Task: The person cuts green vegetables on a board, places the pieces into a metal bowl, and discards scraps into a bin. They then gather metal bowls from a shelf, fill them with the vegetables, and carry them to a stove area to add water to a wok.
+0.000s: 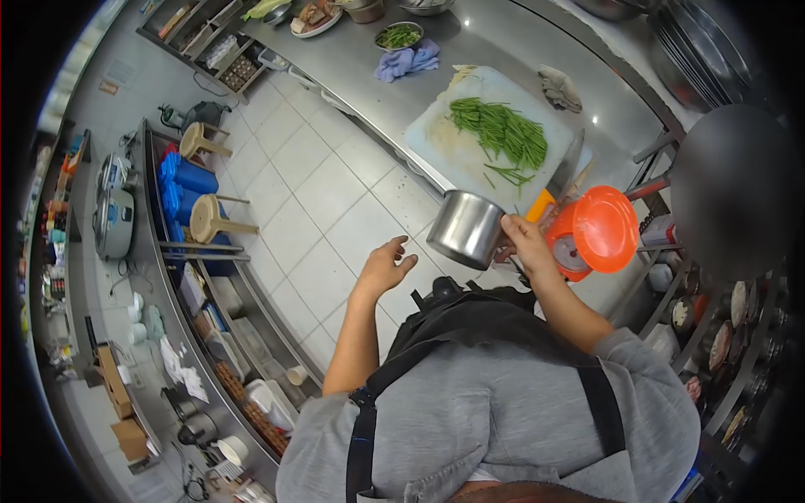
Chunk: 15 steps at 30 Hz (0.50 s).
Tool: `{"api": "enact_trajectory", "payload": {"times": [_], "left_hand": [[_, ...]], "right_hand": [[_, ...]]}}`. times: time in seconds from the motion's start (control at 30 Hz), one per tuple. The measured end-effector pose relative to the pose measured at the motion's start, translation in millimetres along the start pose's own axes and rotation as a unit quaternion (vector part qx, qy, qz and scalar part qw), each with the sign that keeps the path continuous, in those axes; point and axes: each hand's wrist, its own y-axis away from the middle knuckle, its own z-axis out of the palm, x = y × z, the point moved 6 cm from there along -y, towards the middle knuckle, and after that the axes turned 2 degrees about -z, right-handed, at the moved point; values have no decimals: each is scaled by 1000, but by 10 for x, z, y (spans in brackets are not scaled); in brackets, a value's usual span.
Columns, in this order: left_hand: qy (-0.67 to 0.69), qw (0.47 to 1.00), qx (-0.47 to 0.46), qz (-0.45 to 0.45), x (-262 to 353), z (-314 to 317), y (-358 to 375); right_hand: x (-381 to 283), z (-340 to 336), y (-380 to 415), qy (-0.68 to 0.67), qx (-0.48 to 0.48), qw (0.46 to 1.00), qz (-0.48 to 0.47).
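Note:
My right hand (524, 243) grips a shiny stainless steel pot (467, 228) by its right side, in front of my apron; its inside is hidden. My left hand (388, 264) hangs over the floor to the left of the pot, holding nothing, with its fingers apart. Beyond the pot, cut green stalks (501, 132) lie on a white cutting board (432, 134). A knife (543, 204) with a yellow-orange handle rests at the board's right edge. Close to my right hand is an orange plastic container (570, 250) with an orange lid-like disc (605, 228) at its top.
The board sits on a steel counter (495, 42). A blue cloth (408, 60), a bowl of greens (399, 36) and a grey cloth (560, 88) are on it. Beige stools (210, 220) stand by the left shelving, across the tiled floor (327, 201). Shelves with food are at the right.

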Motion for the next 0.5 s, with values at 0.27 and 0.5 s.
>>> {"api": "enact_trajectory", "payload": {"times": [0.27,0.5], "left_hand": [[-24,998,-53,36,170,-236,-654],[5,998,-28,59,436,-645,-1155]], "right_hand": [[352,-14,-856,-136,144,972,127],[229,-44,-1072,-200,151,963,93]]}}
